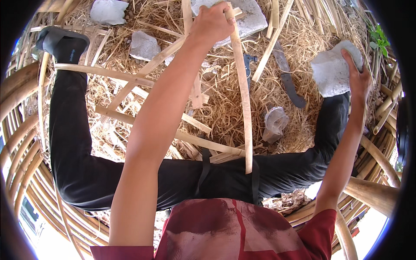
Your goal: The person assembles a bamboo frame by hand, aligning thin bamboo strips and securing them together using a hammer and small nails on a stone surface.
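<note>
My left hand [211, 25] is closed around the far end of a long bamboo strip [243, 93]. The strip runs back toward me, its near end reaching my lap. Over on the right, my right hand [359, 80] grips the edge of a pale broken stone block [331, 71], fingers partly hidden against it. Between my hands, a knife [286, 73] with a dark curved handle lies on the straw-like shavings. Close to the held strip is a dark blue tool [248, 65], partly covered by it.
Loose bamboo strips [125, 117] cross each other on the left. More stone chunks [145, 45] lie farther off, one large slab [249, 21] behind my left hand. A clear plastic cup [275, 121] sits on the shavings. Bent bamboo poles [43, 190] surround my legs.
</note>
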{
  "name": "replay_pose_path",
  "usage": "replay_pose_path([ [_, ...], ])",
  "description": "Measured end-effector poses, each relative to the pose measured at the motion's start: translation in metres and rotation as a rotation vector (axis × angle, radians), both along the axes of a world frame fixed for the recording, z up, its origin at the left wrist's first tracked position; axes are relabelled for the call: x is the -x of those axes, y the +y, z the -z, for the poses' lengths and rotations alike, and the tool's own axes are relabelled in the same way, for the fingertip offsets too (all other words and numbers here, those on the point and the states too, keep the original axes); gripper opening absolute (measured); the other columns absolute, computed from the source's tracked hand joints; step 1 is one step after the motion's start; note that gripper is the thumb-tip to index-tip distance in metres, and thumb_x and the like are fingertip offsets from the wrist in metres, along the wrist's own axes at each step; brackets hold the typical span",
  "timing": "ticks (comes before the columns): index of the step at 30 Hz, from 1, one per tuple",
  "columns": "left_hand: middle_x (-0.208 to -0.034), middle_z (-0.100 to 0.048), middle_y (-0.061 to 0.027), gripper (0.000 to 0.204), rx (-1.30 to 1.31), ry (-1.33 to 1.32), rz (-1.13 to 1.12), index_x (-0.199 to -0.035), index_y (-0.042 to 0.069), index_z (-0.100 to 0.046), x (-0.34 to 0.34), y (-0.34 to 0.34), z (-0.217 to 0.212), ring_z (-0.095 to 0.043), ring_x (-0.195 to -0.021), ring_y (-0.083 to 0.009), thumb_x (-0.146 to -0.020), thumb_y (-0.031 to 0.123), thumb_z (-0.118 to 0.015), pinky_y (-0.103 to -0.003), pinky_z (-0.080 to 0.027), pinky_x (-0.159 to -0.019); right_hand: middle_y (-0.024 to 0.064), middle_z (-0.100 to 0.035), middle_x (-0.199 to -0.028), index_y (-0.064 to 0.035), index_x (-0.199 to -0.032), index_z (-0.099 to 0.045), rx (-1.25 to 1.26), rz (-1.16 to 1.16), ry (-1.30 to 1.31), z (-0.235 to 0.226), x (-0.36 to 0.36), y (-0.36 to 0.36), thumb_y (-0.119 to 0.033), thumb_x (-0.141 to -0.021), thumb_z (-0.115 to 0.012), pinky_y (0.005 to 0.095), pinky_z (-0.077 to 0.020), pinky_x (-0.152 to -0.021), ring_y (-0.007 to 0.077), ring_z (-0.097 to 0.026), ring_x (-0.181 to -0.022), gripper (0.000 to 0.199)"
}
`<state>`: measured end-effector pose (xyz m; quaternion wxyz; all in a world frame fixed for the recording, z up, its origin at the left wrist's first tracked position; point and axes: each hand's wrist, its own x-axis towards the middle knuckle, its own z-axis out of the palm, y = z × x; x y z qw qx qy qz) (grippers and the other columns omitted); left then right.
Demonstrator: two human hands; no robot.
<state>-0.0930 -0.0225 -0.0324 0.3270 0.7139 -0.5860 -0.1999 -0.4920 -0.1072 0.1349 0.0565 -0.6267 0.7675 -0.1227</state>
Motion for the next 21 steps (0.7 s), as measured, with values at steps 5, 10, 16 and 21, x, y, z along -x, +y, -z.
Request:
replay_pose_path([
  [5,-0.134,-0.06,-0.0249,0.046,-0.275,0.015,-0.019,-0.138,0.023,-0.061,-0.021,0.005,-0.006,-0.062,-0.124,-0.0406,-0.095,0.037,-0.07,-0.051,-0.051,-0.106,0.0228,-0.071,-0.117,0.006,-0.128,-0.066,-0.079,-0.315,0.001,0.041,-0.108,0.096,-0.065,-0.066,-0.086,0.0417,-0.055,-0.092,0.0328,-0.069,-0.107,0.096],
  [10,-0.131,-0.062,-0.0233,0.048,-0.313,-0.034,-0.005,-0.135,0.023,-0.063,-0.012,-0.006,-0.006,-0.063,-0.124,-0.0391,-0.089,0.034,-0.073,-0.047,-0.053,-0.105,0.0157,-0.071,-0.101,0.0037,-0.112,-0.072,-0.142,-0.303,-0.085,0.072,-0.146,0.153,-0.053,-0.071,-0.088,0.0432,-0.0541,-0.087,0.0318,-0.07,-0.095,0.072],
  [16,-0.124,-0.066,-0.0191,0.048,-0.342,-0.012,-0.023,-0.129,0.024,-0.068,-0.014,-0.012,-0.002,-0.064,-0.123,-0.0358,-0.082,0.033,-0.076,-0.044,-0.054,-0.103,0.0152,-0.07,-0.099,0.0015,-0.105,-0.071,-0.544,-0.399,-0.072,0.104,-0.16,0.168,-0.056,-0.07,-0.087,0.0426,-0.055,-0.08,0.0299,-0.07,-0.091,0.069],
  [21,-0.123,-0.065,-0.0199,0.048,-0.25,-0.028,-0.047,-0.131,0.024,-0.068,-0.008,-0.015,0.01,-0.065,-0.119,-0.036,-0.084,0.033,-0.077,-0.045,-0.055,-0.101,0.0187,-0.071,-0.107,0.0029,-0.107,-0.069,-0.696,-0.743,-0.079,0.139,-0.14,0.212,-0.045,-0.084,-0.079,0.046,-0.0563,-0.083,0.0356,-0.07,-0.099,0.054],
])
